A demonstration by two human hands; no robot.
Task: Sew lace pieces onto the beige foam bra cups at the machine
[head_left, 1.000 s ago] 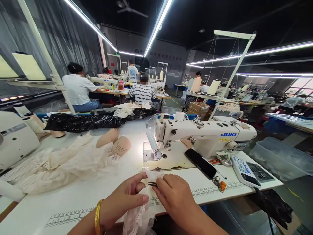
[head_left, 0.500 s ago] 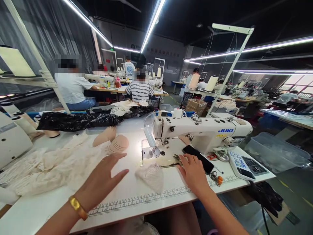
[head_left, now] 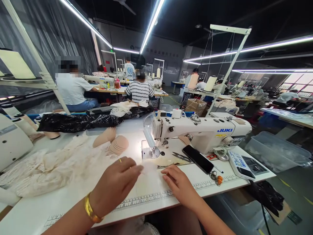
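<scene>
one left hand (head_left: pixel 114 182) and one right hand (head_left: pixel 179 186) flanked one blurred, pale cloth piece (head_left: pixel 148 170). from there, two large thread cones (head_left: pixel 193 81) (head_left: pixel 210 84) stood at one o'clock, one near sewing machine (head_left: pixel 202 129) and one pair of snips (head_left: pixel 183 157) at two, one keyring (head_left: pixel 213 176) at three, two beige pad piles (head_left: pixel 104 137) (head_left: pixel 119 144) at ten.

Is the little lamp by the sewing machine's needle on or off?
On, it looks like: the lamp has a bright white glow beside it, falling on the tabletop near the metal plate.
</scene>
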